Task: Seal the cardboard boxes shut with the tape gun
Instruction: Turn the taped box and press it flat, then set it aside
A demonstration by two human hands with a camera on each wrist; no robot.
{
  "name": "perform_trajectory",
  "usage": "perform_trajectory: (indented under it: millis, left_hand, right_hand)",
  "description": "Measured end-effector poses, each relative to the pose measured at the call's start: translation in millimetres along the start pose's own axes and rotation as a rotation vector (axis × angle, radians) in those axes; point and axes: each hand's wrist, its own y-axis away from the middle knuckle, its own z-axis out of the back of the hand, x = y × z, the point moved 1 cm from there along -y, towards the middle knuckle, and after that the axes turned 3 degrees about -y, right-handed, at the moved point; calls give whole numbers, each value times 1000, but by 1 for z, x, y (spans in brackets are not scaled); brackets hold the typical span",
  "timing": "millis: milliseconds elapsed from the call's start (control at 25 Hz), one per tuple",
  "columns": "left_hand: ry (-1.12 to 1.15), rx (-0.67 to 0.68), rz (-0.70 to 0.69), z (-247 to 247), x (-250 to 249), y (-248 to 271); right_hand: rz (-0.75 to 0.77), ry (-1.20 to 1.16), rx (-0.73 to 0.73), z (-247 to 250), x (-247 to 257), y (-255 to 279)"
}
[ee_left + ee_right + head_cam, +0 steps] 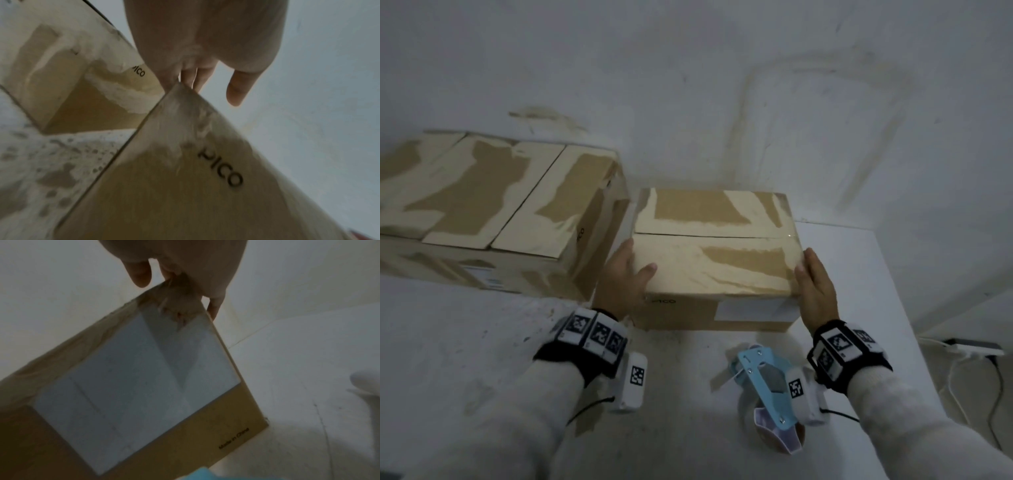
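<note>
A small cardboard box (pixel 715 260) with closed top flaps stands on the white table (pixel 482 342); its seam runs left to right. My left hand (pixel 625 274) presses flat against its left side, thumb lying on the top. My right hand (pixel 816 284) lies flat against its right side with straight fingers. In the left wrist view the fingers (pixel 195 76) disappear behind the box (pixel 205 186) corner marked PICO. The right wrist view shows the box's white label (pixel 144 386). A light blue tape gun (pixel 767 383) lies on the table in front of the box, untouched.
A larger cardboard box (pixel 493 205), flaps down, stands just left of the small one, close to the white wall (pixel 722 85). The table's right edge (pixel 893 298) runs near my right hand. A power strip and cables (pixel 976 349) lie on the floor beyond it.
</note>
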Motion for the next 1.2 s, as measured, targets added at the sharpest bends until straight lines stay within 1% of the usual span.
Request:
perform_trajectory:
  millis: [80, 160, 200, 280, 320, 440, 560, 760, 920, 1000, 1200]
  left_hand:
    - [106, 116, 19, 17, -7, -15]
    - [70, 233, 80, 31, -12, -32]
    - [-6, 300, 97, 35, -12, -40]
    - [-228, 410, 48, 37, -10, -57]
    - [-320, 439, 31, 38, -10, -63]
    - [-481, 513, 70, 39, -17, -81]
    - [-591, 531, 54, 38, -28, -95]
    - [-681, 539, 36, 29, -34, -114]
    - [-572, 566, 118, 29, -32, -133]
    - [-564, 576, 152, 28, -37, -144]
    - [-508, 555, 161, 24, -53, -174]
  right_hand:
    - [-26, 9, -19, 7, 5, -3]
    - [-16, 82, -42, 17, 10, -5]
    - [0, 146, -53, 22, 13, -5]
    - [36, 291, -47, 33, 16, -5]
    - [50, 362, -19, 37, 19, -6]
    - [72, 554, 118, 46, 30, -16]
    - [39, 627, 205, 44, 39, -34]
    - [10, 604, 257, 36, 46, -62]
    - [-7, 572, 250, 30, 47, -91]
    - [-10, 566, 247, 25, 47, -111]
    - [-21, 566, 242, 16, 51, -149]
